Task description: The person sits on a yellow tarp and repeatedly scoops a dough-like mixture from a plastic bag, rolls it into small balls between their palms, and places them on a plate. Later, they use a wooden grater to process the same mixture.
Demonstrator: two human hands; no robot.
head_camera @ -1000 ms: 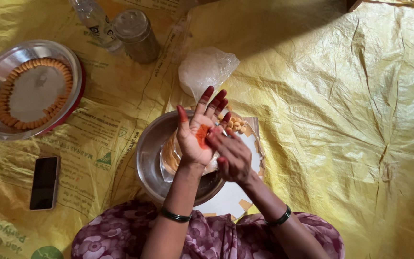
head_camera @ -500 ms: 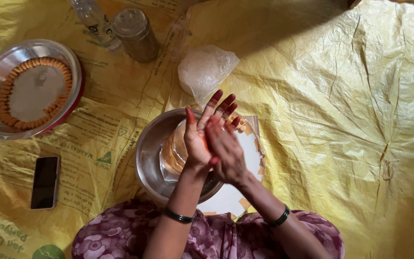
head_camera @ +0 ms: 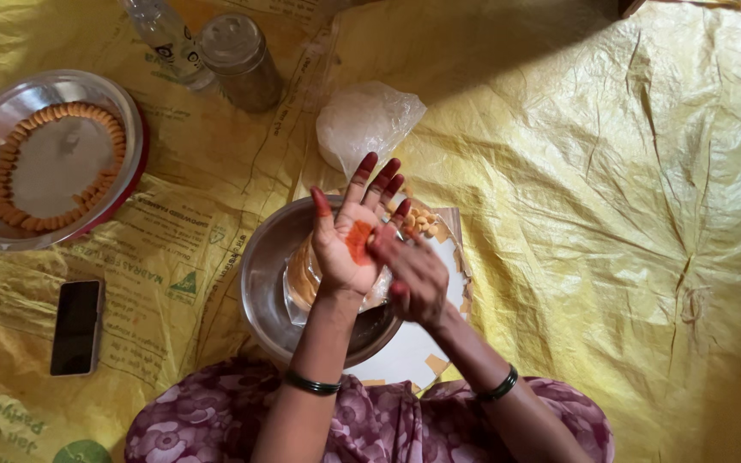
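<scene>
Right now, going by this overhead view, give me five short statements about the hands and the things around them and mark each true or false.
1. The left hand is held palm up with fingers spread. True.
2. The right hand is resting flat on the phone. False: it touches the left palm, and the phone lies apart on the yellow sheet.
3. The hands are above a steel bowl. True.
4. The steel plate is piled full in the middle. False: small pieces form a ring along its edge; the middle is bare.
5. The jar lies on its side. False: it stands upright.
</scene>
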